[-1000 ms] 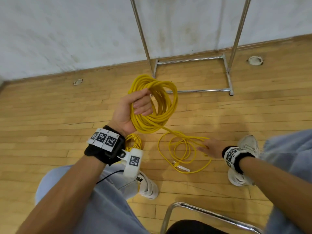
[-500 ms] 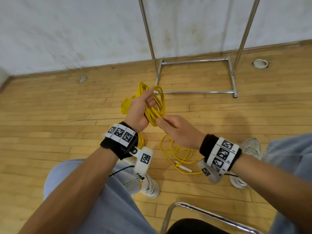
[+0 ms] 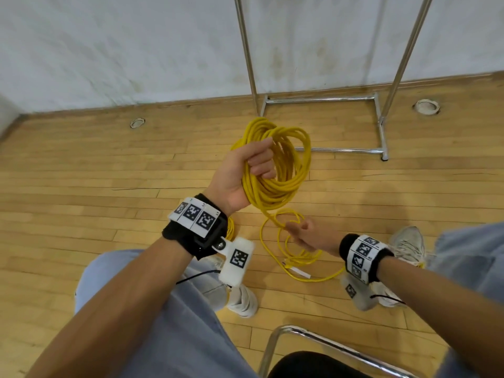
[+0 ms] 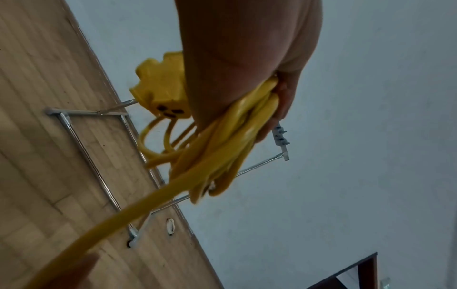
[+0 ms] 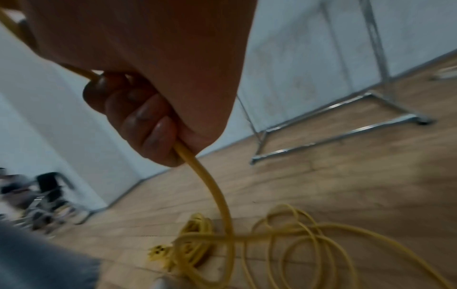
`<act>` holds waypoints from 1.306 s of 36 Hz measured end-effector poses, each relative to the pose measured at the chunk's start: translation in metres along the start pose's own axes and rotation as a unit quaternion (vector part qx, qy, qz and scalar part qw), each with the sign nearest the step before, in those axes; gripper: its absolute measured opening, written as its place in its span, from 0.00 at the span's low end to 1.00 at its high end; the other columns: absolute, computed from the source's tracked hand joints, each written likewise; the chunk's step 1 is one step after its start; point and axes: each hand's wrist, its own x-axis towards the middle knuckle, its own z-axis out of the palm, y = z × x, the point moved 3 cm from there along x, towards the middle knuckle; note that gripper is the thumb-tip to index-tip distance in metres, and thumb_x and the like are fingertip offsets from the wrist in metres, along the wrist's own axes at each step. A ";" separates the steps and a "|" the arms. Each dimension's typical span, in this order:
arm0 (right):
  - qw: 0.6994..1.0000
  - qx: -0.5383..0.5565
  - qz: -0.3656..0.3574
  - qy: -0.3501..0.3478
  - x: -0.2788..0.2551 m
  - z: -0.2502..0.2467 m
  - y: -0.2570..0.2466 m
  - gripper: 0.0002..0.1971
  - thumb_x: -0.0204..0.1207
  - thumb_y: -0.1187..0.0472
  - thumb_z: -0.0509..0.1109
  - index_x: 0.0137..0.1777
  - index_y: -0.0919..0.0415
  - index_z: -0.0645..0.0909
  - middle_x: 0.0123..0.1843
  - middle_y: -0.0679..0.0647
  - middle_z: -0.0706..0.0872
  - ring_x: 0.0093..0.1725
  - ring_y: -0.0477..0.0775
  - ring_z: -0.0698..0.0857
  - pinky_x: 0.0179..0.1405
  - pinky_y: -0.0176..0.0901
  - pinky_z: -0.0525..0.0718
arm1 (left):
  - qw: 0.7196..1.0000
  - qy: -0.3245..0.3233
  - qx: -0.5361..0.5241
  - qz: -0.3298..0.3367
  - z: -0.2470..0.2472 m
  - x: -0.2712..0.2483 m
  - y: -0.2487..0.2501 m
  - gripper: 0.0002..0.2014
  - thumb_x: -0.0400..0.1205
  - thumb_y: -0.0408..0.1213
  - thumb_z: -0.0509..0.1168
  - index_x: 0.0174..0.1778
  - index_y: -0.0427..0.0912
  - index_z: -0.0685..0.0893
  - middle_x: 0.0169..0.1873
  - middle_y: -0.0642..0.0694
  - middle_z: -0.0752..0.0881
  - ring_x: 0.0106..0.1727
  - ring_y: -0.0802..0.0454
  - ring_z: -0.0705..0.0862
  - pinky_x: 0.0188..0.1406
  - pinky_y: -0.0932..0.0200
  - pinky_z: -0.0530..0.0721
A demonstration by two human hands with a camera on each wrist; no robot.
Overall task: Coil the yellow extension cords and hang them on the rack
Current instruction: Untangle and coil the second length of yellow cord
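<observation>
My left hand [image 3: 245, 170] grips a bundle of yellow cord loops [image 3: 286, 170] held up over the floor; the left wrist view shows the loops [image 4: 227, 148] in the fist and a yellow socket block [image 4: 160, 91] hanging beside it. From the coil one strand runs down to my right hand [image 3: 302, 236], whose fingers [image 5: 138, 117] are curled round the cord [image 5: 210, 185]. Loose yellow loops [image 3: 294, 257] lie on the wooden floor below. A second yellow coil [image 5: 195, 240] lies by my left foot. The metal rack [image 3: 324, 99] stands against the wall ahead.
A chrome chair frame [image 3: 313, 342] is right in front of my knees. My shoes [image 3: 242, 298] rest on the floor either side of the loose cord. Two round floor sockets [image 3: 137, 123] sit near the wall. Dark chairs [image 5: 42, 197] stand far left.
My right hand has dropped away from the coil down to the trailing strand near the floor and holds it there. The left hand has turned the coil so its loops open toward me.
</observation>
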 end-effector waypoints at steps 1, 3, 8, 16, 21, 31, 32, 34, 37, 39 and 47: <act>1.000 0.001 0.020 0.011 0.001 -0.005 0.010 0.43 0.54 0.08 0.57 0.22 0.53 0.64 0.21 0.53 0.66 0.22 0.49 0.61 0.29 0.40 0.64 | 1.000 -0.020 0.008 -0.010 0.001 -0.002 0.001 0.09 0.87 0.32 0.57 0.41 0.46 0.68 0.18 0.56 0.68 0.18 0.61 0.68 0.25 0.66 0.69; 0.997 -0.009 0.062 0.036 0.001 -0.016 0.026 0.40 0.55 0.10 0.61 0.25 0.50 0.61 0.22 0.49 0.63 0.22 0.48 0.60 0.27 0.40 0.60 | 0.998 -0.050 0.025 -0.035 0.001 -0.008 0.001 0.08 0.85 0.31 0.57 0.44 0.47 0.67 0.17 0.56 0.70 0.17 0.61 0.69 0.24 0.66 0.69; 0.988 -0.017 0.112 0.107 -0.001 -0.054 0.038 0.31 0.68 0.27 0.69 0.27 0.51 0.62 0.22 0.46 0.62 0.21 0.46 0.61 0.26 0.40 0.62 | 0.985 -0.075 0.123 -0.095 -0.010 -0.020 -0.005 0.11 0.82 0.30 0.61 0.43 0.47 0.65 0.17 0.57 0.70 0.16 0.63 0.68 0.24 0.64 0.64; 0.982 0.011 0.021 0.188 0.011 -0.102 -0.028 0.28 0.73 0.37 0.79 0.26 0.54 0.70 0.21 0.47 0.65 0.21 0.46 0.63 0.25 0.39 0.64 | 0.910 0.019 0.349 -0.223 -0.037 -0.025 -0.033 0.12 0.78 0.34 0.73 0.48 0.28 0.82 0.21 0.50 0.65 0.20 0.55 0.63 0.22 0.62 0.68; 0.994 0.105 -0.033 0.023 -0.008 -0.074 -0.087 0.15 0.85 0.55 0.73 0.50 0.70 0.88 0.32 0.53 0.85 0.30 0.49 0.82 0.31 0.37 0.79 | 0.865 0.124 0.449 -0.186 -0.050 -0.019 -0.038 0.16 0.79 0.33 0.74 0.34 0.45 0.72 0.24 0.49 0.67 0.23 0.52 0.65 0.23 0.60 0.65; 0.990 -0.035 -0.097 0.099 -0.043 -0.052 -0.109 0.10 0.85 0.59 0.72 0.65 0.51 0.85 0.53 0.47 0.92 0.40 0.49 0.94 0.49 0.56 0.93 | 0.860 0.237 0.451 -0.018 -0.049 -0.009 -0.038 0.13 0.82 0.35 0.72 0.35 0.40 0.77 0.23 0.47 0.73 0.24 0.51 0.68 0.26 0.57 0.68; 0.985 -0.059 -0.105 0.121 -0.045 -0.052 -0.111 0.09 0.86 0.59 0.70 0.64 0.52 0.85 0.52 0.47 0.92 0.37 0.47 0.94 0.46 0.53 0.93 | 0.862 0.233 0.451 -0.005 -0.046 -0.009 -0.039 0.14 0.83 0.35 0.71 0.32 0.41 0.76 0.24 0.46 0.73 0.25 0.50 0.68 0.26 0.57 0.67; 0.976 -0.078 -0.120 0.164 -0.047 -0.049 -0.117 0.08 0.86 0.59 0.68 0.60 0.56 0.86 0.47 0.50 0.93 0.32 0.44 0.92 0.39 0.46 0.92 | 0.867 0.224 0.445 0.016 -0.038 -0.008 -0.042 0.16 0.83 0.33 0.70 0.29 0.42 0.76 0.24 0.44 0.72 0.25 0.50 0.67 0.25 0.57 0.66; 0.958 -0.067 -0.131 0.246 -0.052 -0.048 -0.126 0.08 0.85 0.62 0.67 0.50 0.63 0.88 0.37 0.58 0.92 0.26 0.48 0.88 0.28 0.42 0.86 | 0.871 0.226 0.435 0.042 -0.029 -0.006 -0.043 0.18 0.83 0.31 0.69 0.27 0.44 0.75 0.22 0.45 0.71 0.25 0.50 0.66 0.24 0.58 0.65; 0.950 -0.052 -0.130 0.280 -0.055 -0.048 -0.128 0.09 0.83 0.64 0.68 0.46 0.64 0.88 0.33 0.56 0.91 0.23 0.49 0.87 0.23 0.41 0.84 | 0.865 0.223 0.447 0.040 -0.025 -0.003 -0.045 0.16 0.82 0.29 0.67 0.27 0.42 0.76 0.23 0.43 0.71 0.25 0.49 0.66 0.24 0.58 0.65; 0.927 -0.151 -0.144 0.311 -0.061 -0.045 -0.143 0.11 0.83 0.49 0.69 0.49 0.55 0.87 0.42 0.48 0.92 0.41 0.46 0.90 0.45 0.50 0.90 | 0.899 0.277 0.340 0.016 -0.013 0.012 -0.038 0.11 0.82 0.23 0.65 0.34 0.37 0.82 0.24 0.45 0.79 0.27 0.49 0.77 0.23 0.60 0.75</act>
